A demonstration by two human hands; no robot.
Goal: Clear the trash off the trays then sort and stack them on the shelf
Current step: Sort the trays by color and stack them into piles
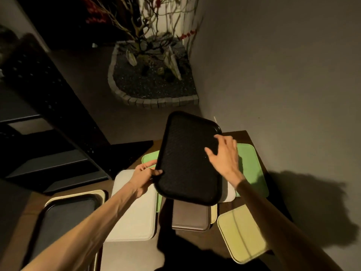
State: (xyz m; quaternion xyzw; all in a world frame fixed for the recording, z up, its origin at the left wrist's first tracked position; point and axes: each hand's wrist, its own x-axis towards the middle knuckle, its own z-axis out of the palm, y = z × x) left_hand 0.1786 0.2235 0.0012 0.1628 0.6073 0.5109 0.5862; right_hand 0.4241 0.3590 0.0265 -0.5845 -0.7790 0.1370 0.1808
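Observation:
A black textured tray (pixel 185 157) is lifted and tilted above the table. My left hand (pixel 145 176) grips its lower left edge, thumb on top. My right hand (pixel 224 153) lies spread on the tray's right side, fingers apart, not closed around it. Under it lie a green tray (pixel 252 169), a white tray (pixel 134 214), a brown tray (pixel 190 217) and a pale yellow tray (pixel 242 233). A dark grey tray (pixel 66 218) sits on a cream one at the lower left. No trash shows on any tray.
A dark metal shelf unit (pixel 48 122) with slanted perforated uprights stands to the left. A stone-edged planter bed (pixel 152 89) with bare branches lies beyond the table. A grey wall (pixel 283 75) runs along the right. The wooden table (pixel 246 135) ends near the wall.

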